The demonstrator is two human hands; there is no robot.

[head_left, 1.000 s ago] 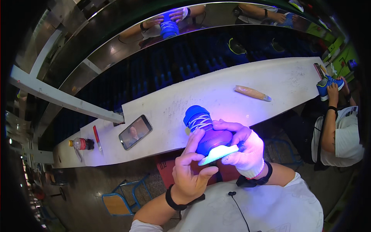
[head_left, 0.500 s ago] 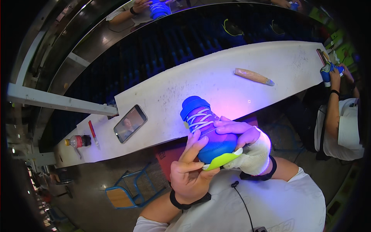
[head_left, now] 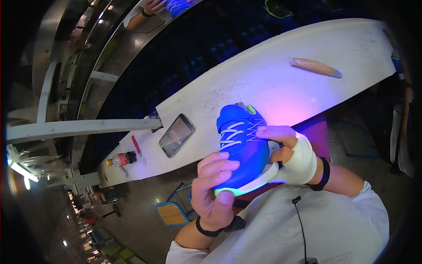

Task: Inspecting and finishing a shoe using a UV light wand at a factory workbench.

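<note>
Both my hands grip a blue sports shoe [head_left: 246, 154] with white laces and a strap across its ankle end. Its toe points toward me, above the near edge of the bench. A pale green and white sole [head_left: 252, 185] runs along the toe and the near side; toward my right hand part of it stands off from the upper. My bare left hand [head_left: 213, 191] wraps the toe, fingers on the upper and thumb at the sole's edge. In a white fingerless glove, my right hand [head_left: 296, 156] holds the shoe's right side and the sole, some fingers hidden.
On the white bench [head_left: 228, 94] lie a wooden-handled knife [head_left: 314, 67], a phone [head_left: 177, 135], a red-handled tool [head_left: 137, 148] and a small bottle [head_left: 121, 159]. A metal beam [head_left: 83, 128] crosses on the left. Beyond the bench runs a dark conveyor. A stool [head_left: 171, 214] stands below.
The shoe has turned so that more of its right side shows. My left hand has shifted along the toe, and my right hand has moved lower on the side. The whole view has swung.
</note>
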